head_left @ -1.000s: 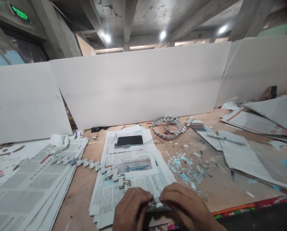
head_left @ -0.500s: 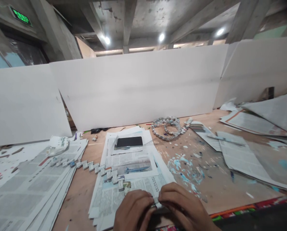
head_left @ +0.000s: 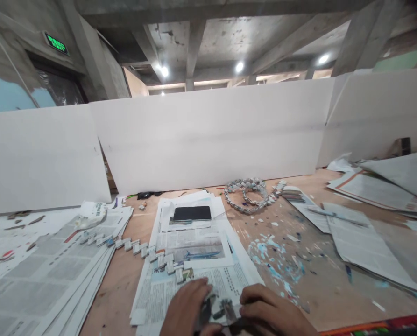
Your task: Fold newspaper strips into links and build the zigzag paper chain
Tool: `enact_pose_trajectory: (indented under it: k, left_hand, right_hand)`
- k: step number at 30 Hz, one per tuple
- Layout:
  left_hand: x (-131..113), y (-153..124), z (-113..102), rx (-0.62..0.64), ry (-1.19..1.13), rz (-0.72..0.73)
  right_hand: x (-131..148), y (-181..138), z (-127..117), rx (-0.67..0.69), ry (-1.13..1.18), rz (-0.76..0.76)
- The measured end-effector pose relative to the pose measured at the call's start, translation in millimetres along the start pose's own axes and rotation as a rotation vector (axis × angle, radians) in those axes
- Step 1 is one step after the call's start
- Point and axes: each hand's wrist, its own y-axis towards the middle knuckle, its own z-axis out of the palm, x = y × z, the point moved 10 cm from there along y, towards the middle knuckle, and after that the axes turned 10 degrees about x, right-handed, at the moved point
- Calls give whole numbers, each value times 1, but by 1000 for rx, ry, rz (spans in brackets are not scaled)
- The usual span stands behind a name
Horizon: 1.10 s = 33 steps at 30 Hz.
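Observation:
A zigzag chain of folded newspaper strips (head_left: 169,265) runs from the left paper stack across the sheets toward me. Its near end (head_left: 219,305) lies between my two hands, blurred. My left hand (head_left: 187,308) is closed around this end, thumb below and fingers above. Beside it on the right, my right hand (head_left: 273,309) has its fingers curled, tips close to the chain's end. What those fingers hold, if anything, is hidden. Under the chain lie printed newspaper sheets (head_left: 148,298), with a black phone (head_left: 192,213) on top farther back.
A coiled paper chain (head_left: 234,201) rests near the white partition (head_left: 208,140). To the left is a newspaper stack (head_left: 54,261) with a crumpled white bag (head_left: 92,214). More newspaper (head_left: 369,238) lies at right, and blue paint flakes mark the wooden tabletop (head_left: 320,298).
My hands have moved apart slightly, and the chain's end now shows between them. The whole view has shifted, with the table and partition lower in the picture.

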Motion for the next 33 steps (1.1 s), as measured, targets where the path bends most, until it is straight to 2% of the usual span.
enact_pose_trajectory:
  k: [2, 6, 10, 16, 24, 33]
  left_hand:
    - [16, -3, 1, 145, 57, -5]
    - [49, -3, -6, 303, 91, -134]
    - [52, 4, 3, 409, 21, -164]
    - [48, 7, 14, 398, -43, -192]
    - [53, 9, 12, 357, -75, -213]
    - [51, 7, 11, 343, -93, -191]
  right_hand:
    - [-9, -2, -2, 48, -22, 67]
    - [-27, -4, -6, 169, -77, 229]
    - [-35, -3, -8, 230, -63, 325]
    - [-32, 4, -5, 222, -7, 272]
    - [-42, -2, -10, 204, 48, 300]
    - [-43, -7, -1, 239, 21, 341]
